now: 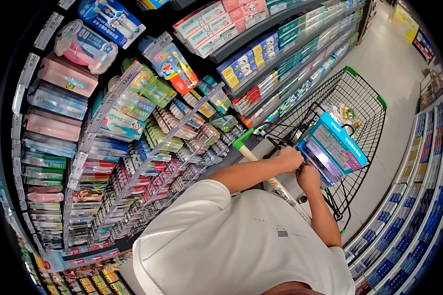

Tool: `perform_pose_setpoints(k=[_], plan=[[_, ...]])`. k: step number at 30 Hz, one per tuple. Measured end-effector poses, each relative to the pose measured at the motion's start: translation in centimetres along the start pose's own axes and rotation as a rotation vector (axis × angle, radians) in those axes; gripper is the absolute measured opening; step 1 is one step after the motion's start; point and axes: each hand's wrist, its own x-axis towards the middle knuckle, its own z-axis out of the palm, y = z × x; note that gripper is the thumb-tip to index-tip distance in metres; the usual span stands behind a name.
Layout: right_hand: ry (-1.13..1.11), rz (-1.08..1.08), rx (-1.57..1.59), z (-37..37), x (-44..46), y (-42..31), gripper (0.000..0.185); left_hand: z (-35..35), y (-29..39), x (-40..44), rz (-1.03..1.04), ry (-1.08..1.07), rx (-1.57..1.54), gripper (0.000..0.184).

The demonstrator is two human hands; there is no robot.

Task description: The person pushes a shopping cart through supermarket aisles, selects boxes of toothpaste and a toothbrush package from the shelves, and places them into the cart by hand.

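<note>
Ahead of my white shirt, my two hands are close together over the handle end of a shopping cart (374, 105). They hold a teal and purple boxed pack (337, 142) with printed text and a shiny window-like side. My left hand (291, 159) is closed at the pack's near left edge. Just beside it, my right hand (307, 177) has its fingers bent against the pack's lower edge. Most fingertips are hidden. The pack is tilted above the wire basket, covering part of it. Under my forearms runs the cart's pale handle bar (285, 194).
Small wrapped items (348, 114) lie in the cart. On the left, a rack holds many hanging toothbrush packs (128, 125) with price tags. Boxed goods (253, 59) line the shelves ahead. Blue-boxed shelves (408, 216) curve along the right, beside the tiled aisle floor (389, 54).
</note>
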Motion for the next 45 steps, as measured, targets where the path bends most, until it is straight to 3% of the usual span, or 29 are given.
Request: perform_pose_setpoints(k=[18,45], plan=[[0.111,-0.099,0.003,0.3,-0.1,0.5,0.016,0.9,0.1,0.7,-0.026,-0.025,-0.001,0.019],[0.080,-0.045,-0.074,-0.5,0.6,0.7,0.017,-0.3,-0.1,1.5,0.011,-0.019,-0.018,0.020]])
